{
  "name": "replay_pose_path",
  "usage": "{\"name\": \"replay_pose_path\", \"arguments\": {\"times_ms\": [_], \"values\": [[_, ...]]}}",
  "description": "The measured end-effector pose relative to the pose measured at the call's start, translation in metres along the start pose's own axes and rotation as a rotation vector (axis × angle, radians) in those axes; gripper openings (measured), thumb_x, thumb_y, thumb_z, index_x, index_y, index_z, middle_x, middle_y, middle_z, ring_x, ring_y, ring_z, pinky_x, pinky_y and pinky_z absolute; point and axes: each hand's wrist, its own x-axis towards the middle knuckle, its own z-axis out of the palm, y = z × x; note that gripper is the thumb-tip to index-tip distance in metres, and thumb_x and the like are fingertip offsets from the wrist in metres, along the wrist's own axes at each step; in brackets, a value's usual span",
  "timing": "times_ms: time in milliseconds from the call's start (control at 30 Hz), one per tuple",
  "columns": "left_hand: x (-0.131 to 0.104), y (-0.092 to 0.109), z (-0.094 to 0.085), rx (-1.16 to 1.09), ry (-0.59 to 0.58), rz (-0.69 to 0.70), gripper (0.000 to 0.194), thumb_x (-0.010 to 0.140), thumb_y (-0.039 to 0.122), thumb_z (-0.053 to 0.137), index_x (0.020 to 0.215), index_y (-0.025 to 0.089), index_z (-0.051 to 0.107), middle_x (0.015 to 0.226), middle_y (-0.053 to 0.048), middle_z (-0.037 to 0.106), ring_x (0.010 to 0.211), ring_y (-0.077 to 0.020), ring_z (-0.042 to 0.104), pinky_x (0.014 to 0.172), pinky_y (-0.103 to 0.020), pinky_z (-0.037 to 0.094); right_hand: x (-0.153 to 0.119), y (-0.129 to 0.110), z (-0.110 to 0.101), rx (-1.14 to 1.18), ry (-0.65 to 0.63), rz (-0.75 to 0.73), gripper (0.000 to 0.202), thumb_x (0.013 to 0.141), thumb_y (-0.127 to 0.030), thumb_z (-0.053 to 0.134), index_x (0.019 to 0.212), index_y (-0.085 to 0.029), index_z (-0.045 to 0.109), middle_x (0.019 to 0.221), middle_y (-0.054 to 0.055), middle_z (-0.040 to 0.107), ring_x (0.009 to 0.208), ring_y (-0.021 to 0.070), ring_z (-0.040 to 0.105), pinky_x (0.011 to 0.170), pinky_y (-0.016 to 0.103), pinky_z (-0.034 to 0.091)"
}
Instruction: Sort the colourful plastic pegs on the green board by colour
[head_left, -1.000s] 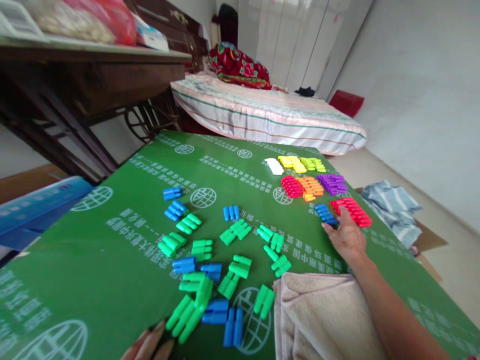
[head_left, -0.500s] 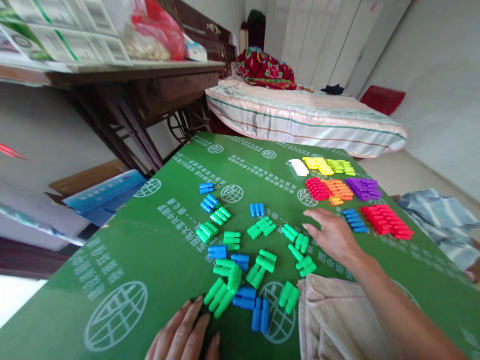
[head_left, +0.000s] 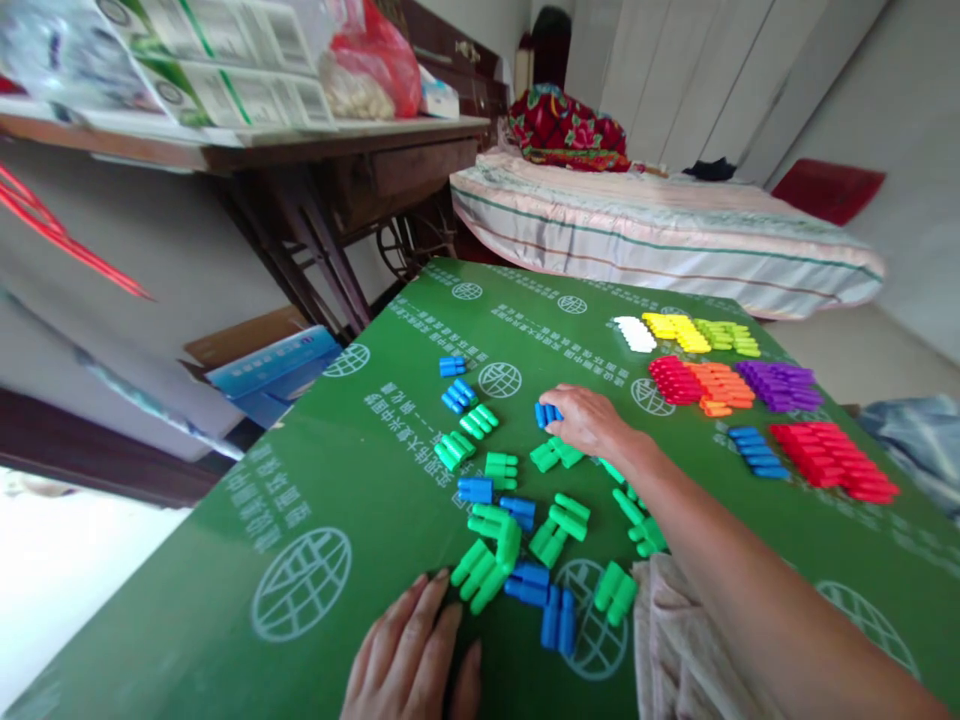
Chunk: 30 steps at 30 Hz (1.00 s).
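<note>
My right hand (head_left: 589, 418) reaches over the green board and has its fingers closed on a small blue piece (head_left: 548, 413). My left hand (head_left: 416, 645) lies flat near the front edge, fingers spread, its fingertips beside a green cluster (head_left: 480, 575). Between and around the hands lie several scattered green pieces (head_left: 557, 453) and blue pieces (head_left: 557, 618). Sorted groups stand at the right: white (head_left: 634, 334), yellow (head_left: 676, 332), lime (head_left: 727, 337), red (head_left: 675, 380), orange (head_left: 721, 387), purple (head_left: 778, 386), blue (head_left: 756, 453) and a larger red one (head_left: 832, 460).
A beige cloth (head_left: 675, 640) lies on the board's front edge under my right forearm. At the left stands a wooden table (head_left: 352, 145) with boxes and a red bag (head_left: 386, 60). Behind the board is a bed (head_left: 660, 225).
My right hand has moved left from beside the blue group and closed on the blue piece. The view has shifted, so the board appears further right. My left hand stays by the green cluster.
</note>
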Motion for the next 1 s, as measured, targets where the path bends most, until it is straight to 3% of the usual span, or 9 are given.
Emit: {"name": "replay_pose_path", "arguments": {"times_ms": [133,267,467,567,667,833,1000], "values": [[0.0,0.005,-0.004,-0.009,-0.019,-0.053,0.034,0.079,0.031,0.063,0.11,0.016,0.06,0.121,-0.009,0.064,0.117,-0.0224,0.056,0.093,-0.033,0.049,-0.005,0.003,0.005,-0.005,0.026,0.018,0.024,0.086,-0.026,0.057,0.109,-0.021,0.064,0.106,0.006,0.063,0.098,0.0193,0.059,0.08,0.028,0.044],[-0.002,0.009,-0.008,-0.01,-0.063,-0.097,0.034,0.08,0.031,0.062,0.112,0.018,0.06,0.125,-0.009,0.063,0.12,-0.0231,0.055,0.095,-0.035,0.05,-0.027,-0.011,0.004,-0.015,0.109,-0.02,0.023,0.089,-0.026,0.055,0.109,-0.021,0.064,0.11,0.007,0.064,0.105,0.0199,0.056,0.084,0.029,0.043],[0.0,0.014,-0.011,-0.028,-0.062,-0.116,0.035,0.08,0.027,0.064,0.112,0.016,0.059,0.125,-0.01,0.062,0.12,-0.0236,0.054,0.096,-0.036,0.05,-0.072,-0.049,0.007,0.036,-0.046,-0.341,0.012,0.083,-0.028,0.065,0.093,-0.021,0.065,0.095,0.003,0.067,0.094,0.0197,0.058,0.083,0.03,0.042],[0.002,0.014,-0.013,-0.035,-0.063,-0.121,0.033,0.08,0.026,0.063,0.111,0.016,0.059,0.124,-0.01,0.063,0.12,-0.0232,0.054,0.096,-0.036,0.05,-0.078,-0.061,0.014,0.012,-0.068,-0.348,0.007,0.085,-0.022,0.06,0.089,-0.02,0.064,0.092,0.004,0.067,0.092,0.0196,0.058,0.082,0.03,0.041],[0.002,0.014,-0.014,-0.031,-0.062,-0.119,0.033,0.081,0.026,0.062,0.112,0.015,0.059,0.123,-0.01,0.063,0.12,-0.0231,0.054,0.097,-0.036,0.049,-0.077,-0.064,0.019,-0.003,-0.046,-0.334,0.015,0.088,-0.014,0.049,0.088,-0.019,0.063,0.091,0.005,0.067,0.09,0.0185,0.058,0.082,0.029,0.041],[0.002,0.01,-0.007,-0.026,-0.044,-0.084,0.034,0.081,0.029,0.062,0.111,0.015,0.059,0.123,-0.01,0.063,0.118,-0.0234,0.055,0.095,-0.036,0.048,-0.089,-0.047,0.009,-0.008,0.056,-0.268,0.014,0.087,-0.015,0.051,0.092,-0.02,0.063,0.091,0.005,0.065,0.091,0.0192,0.057,0.08,0.029,0.041],[-0.004,-0.001,0.009,-0.034,0.042,-0.017,0.038,0.081,0.036,0.059,0.111,0.014,0.059,0.119,-0.011,0.065,0.111,-0.0241,0.058,0.091,-0.036,0.047,-0.127,0.015,0.001,-0.007,0.129,-0.061,0.02,0.087,-0.019,0.052,0.103,-0.022,0.065,0.095,0.005,0.068,0.093,0.0194,0.059,0.082,0.03,0.045]]}}
